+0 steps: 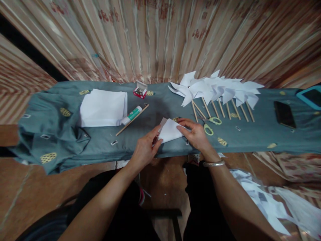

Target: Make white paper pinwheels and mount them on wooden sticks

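Note:
A folded white paper piece (170, 130) lies on the grey-green cloth (100, 140) near the table's front edge. My left hand (145, 149) pinches its left corner. My right hand (195, 134) presses on its right side with fingers flat. Just right of that hand lie scissors with yellow-green handles (210, 124). Behind them is a row of several white paper pinwheels (215, 88) on wooden sticks. To the left lie a glue stick (131, 115), a loose wooden stick (132, 119) and a stack of white paper sheets (102, 107).
A small red box of pins (139, 92) sits at the back centre. A black phone (284, 114) and a teal-cased tablet (311, 96) lie at the right end. Paper scraps (263, 197) litter the floor at lower right. A striped curtain hangs behind.

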A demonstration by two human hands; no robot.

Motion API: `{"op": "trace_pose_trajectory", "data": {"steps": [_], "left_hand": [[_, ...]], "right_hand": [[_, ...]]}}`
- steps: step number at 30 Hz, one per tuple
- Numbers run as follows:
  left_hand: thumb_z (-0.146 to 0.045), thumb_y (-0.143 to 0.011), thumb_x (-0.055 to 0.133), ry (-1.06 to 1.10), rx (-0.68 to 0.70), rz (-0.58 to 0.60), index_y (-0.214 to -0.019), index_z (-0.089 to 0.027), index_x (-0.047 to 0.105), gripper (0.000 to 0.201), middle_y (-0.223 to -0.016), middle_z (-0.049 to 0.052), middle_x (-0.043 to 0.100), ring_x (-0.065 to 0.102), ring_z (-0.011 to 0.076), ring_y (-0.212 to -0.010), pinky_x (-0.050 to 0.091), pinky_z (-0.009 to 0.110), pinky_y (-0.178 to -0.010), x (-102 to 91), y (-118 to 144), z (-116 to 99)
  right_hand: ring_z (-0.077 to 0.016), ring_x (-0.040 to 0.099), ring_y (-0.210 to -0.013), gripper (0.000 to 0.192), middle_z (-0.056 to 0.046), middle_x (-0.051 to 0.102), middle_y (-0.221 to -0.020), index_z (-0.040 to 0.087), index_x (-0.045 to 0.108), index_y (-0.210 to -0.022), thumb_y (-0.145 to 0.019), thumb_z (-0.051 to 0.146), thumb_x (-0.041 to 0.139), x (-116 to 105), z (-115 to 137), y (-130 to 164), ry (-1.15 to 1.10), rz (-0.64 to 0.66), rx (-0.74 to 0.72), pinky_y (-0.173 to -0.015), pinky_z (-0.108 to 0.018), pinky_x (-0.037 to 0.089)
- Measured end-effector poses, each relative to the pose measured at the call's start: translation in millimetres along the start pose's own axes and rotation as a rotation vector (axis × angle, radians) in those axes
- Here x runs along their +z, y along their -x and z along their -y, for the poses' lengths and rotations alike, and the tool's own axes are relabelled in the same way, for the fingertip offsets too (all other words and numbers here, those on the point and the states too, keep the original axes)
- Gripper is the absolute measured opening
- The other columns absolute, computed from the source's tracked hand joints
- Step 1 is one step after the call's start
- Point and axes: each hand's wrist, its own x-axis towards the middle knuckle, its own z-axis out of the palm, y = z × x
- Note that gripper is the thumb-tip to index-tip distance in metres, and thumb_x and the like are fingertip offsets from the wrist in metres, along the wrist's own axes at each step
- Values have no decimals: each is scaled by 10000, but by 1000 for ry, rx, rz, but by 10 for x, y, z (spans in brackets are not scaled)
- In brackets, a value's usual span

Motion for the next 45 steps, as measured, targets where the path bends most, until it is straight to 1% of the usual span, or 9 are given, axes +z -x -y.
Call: {"op": "trace_pose_trajectory", "data": {"steps": [7, 12, 18, 21, 26, 35, 40, 43, 45], "left_hand": [[-278, -830, 639, 33, 13, -18, -1285, -198, 638, 462, -1172, 117, 714, 692, 255, -928, 529, 387, -917, -25, -5, -9], [-262, -859, 602, -13, 35, 21, -1268, -197, 639, 416, -1223, 123, 687, 686, 250, -962, 528, 402, -945, -70, -3, -17], [-261, -892, 580, -107, 111, 12, -1213, -173, 660, 343, -1299, 133, 641, 644, 258, -1148, 518, 391, -1006, -99, -5, 17], [-247, -904, 566, -165, 158, 28, -1222, -149, 648, 342, -1305, 135, 638, 628, 250, -1189, 499, 402, -1047, -95, 0, 50], [-210, -916, 545, -229, 201, 35, -1184, -131, 664, 304, -1293, 145, 643, 659, 234, -1143, 525, 381, -1018, -97, 10, 72], [-184, -929, 528, -290, 234, 46, -1124, -113, 693, 265, -1226, 144, 681, 690, 220, -1076, 550, 361, -975, -111, 14, 74], [-202, -948, 513, -353, 257, 40, -1109, -129, 692, 252, -1199, 126, 690, 693, 206, -1041, 558, 345, -944, -132, 10, 73], [-213, -949, 519, -482, 321, 16, -1085, -122, 691, 238, -1170, 138, 699, 668, 242, -1033, 566, 394, -907, -155, 3, 26], [-221, -951, 518, -583, 378, -2, -1099, -126, 679, 239, -1196, 146, 691, 629, 283, -1086, 553, 455, -912, -138, 11, -21]], "right_hand": [[-263, 677, -1088, 156, -116, 723, -1153, 209, 744, -857, -835, 316, 633, 121, -87, -90, 86, 1, -4, -996, -435, 492], [-279, 673, -1102, 147, -126, 716, -1180, 201, 748, -854, -820, 296, 641, 205, -117, -107, 124, -29, 13, -988, -447, 497], [-283, 661, -1118, 123, -113, 710, -1200, 206, 751, -851, -811, 270, 655, 262, -139, -112, 155, -62, 14, -1005, -454, 486], [-276, 653, -1127, 113, -100, 706, -1202, 215, 746, -846, -813, 276, 657, 274, -144, -112, 154, -62, 15, -1014, -451, 479], [-281, 650, -1105, 87, -93, 702, -1199, 226, 730, -840, -794, 275, 676, 287, -133, -114, 167, -86, 30, -996, -460, 486], [-282, 645, -1101, 56, -107, 698, -1185, 212, 701, -821, -785, 245, 673, 323, -121, -120, 198, -115, 23, -1002, -458, 473], [-279, 642, -1105, 43, -104, 696, -1183, 214, 689, -819, -791, 235, 663, 340, -120, -117, 209, -129, 29, -1001, -453, 474], [-284, 635, -1119, 65, -113, 690, -1190, 209, 691, -849, -794, 231, 665, 339, -116, -117, 214, -120, 34, -1002, -453, 475], [-288, 628, -1127, 86, -120, 685, -1199, 205, 692, -872, -793, 231, 667, 340, -115, -116, 213, -117, 35, -1000, -454, 477]]}}
